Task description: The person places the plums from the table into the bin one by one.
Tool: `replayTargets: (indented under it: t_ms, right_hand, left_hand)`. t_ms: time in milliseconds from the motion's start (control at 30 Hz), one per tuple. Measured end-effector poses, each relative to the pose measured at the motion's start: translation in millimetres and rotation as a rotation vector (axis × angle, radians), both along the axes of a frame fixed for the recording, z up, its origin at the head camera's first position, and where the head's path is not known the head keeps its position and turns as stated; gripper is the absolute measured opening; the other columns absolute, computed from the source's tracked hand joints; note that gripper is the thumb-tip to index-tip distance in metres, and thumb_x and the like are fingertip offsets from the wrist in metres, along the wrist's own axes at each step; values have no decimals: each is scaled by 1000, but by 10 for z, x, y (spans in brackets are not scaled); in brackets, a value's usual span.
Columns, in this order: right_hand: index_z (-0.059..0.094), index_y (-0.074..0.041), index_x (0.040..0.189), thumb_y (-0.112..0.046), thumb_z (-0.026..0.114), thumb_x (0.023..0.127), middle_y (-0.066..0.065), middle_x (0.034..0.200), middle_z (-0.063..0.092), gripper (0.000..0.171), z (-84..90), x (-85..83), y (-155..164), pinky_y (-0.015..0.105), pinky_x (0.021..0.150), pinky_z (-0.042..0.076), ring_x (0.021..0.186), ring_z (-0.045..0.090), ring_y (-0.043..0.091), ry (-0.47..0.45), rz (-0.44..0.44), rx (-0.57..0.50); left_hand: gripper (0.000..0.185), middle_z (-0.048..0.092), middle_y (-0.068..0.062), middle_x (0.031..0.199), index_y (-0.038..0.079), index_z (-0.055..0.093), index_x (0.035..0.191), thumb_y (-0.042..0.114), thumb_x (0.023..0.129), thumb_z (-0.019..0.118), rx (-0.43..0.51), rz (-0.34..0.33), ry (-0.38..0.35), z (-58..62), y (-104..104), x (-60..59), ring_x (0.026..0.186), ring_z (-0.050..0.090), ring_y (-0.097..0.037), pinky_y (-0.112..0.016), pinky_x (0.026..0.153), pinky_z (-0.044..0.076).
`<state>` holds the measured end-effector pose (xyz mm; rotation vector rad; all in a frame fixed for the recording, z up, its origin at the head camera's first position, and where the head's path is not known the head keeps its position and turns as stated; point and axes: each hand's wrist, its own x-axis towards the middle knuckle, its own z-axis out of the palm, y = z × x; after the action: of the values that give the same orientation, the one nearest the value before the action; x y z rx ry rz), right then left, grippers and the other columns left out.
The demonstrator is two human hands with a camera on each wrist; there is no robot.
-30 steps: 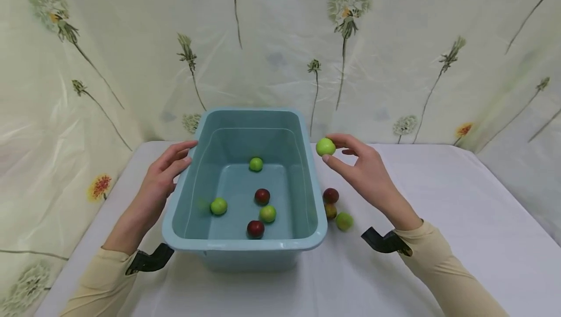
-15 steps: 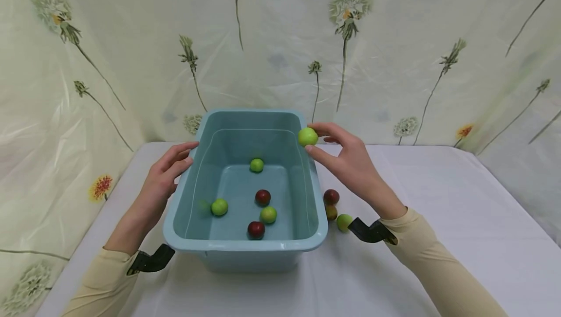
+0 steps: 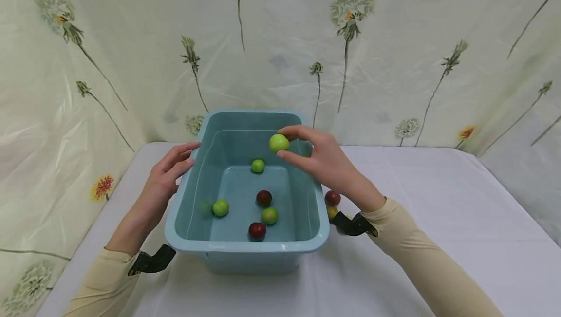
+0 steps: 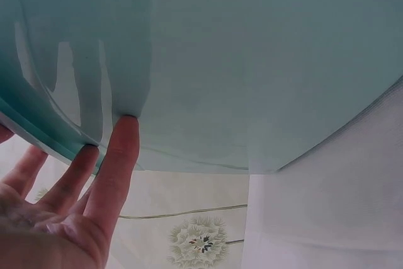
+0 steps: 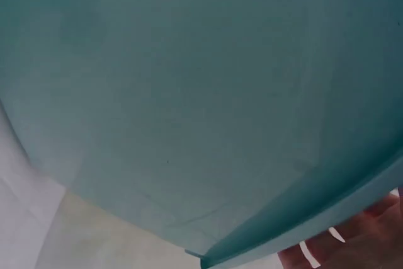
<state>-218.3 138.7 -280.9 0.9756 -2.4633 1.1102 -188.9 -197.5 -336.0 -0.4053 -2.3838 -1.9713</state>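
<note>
red fruit (image 3: pixel 332 197) beside tub (image 3: pixel 245 245), behind right hand (image 3: pixel 326 163)

A blue tub (image 3: pixel 245 245) takes up the middle of the worktop (image 3: pixel 438 219), its far wall near the worktop's back edge, where a flowered curtain (image 3: pixel 394 54) closes off all passage behind. The tub's mouth is open from above; the right hand (image 3: pixel 326 163), pinching a green fruit (image 3: pixel 279 143), hangs over its far right corner. Five fruits (image 3: pixel 263 198) lie scattered on the tub floor, with bare floor between them. The left hand (image 3: pixel 164 180) lies flat against the tub's left wall. Loose fruits (image 3: pixel 332 198) crowd the worktop just beside the right wall. The worktop's right half and front edge offer open room.
</note>
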Motion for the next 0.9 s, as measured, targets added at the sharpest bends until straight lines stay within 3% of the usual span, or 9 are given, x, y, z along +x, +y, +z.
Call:
replayTargets:
  t_ms: [400, 700, 900]
  right_hand:
    - [64, -19, 125, -33, 71, 92, -5, 113, 64, 37, -13, -32, -99, 41, 92, 46, 108, 57, 12, -146, 52, 178]
    - [65, -20, 124, -33, 71, 92, -6, 111, 65, 35, -36, -47, -94, 42, 90, 46, 107, 57, 12, -189, 45, 191]
    - [65, -18, 124, -35, 70, 92, -5, 112, 65, 36, -54, -59, -95, 45, 91, 46, 107, 57, 14, -184, 41, 200]
  left_hand:
    - [47, 43, -8, 147, 22, 43, 147, 40, 104, 45, 4, 3, -7, 15, 11, 16, 123, 48, -29, -56, 92, 42]
    - [47, 44, -7, 146, 22, 44, 147, 41, 104, 46, 4, 6, -10, 19, 15, -2, 120, 50, -30, -47, 87, 48]
    - [47, 44, -7, 146, 22, 44, 147, 41, 103, 46, 0, 12, -13, 10, 10, -9, 120, 50, -30, -49, 88, 47]
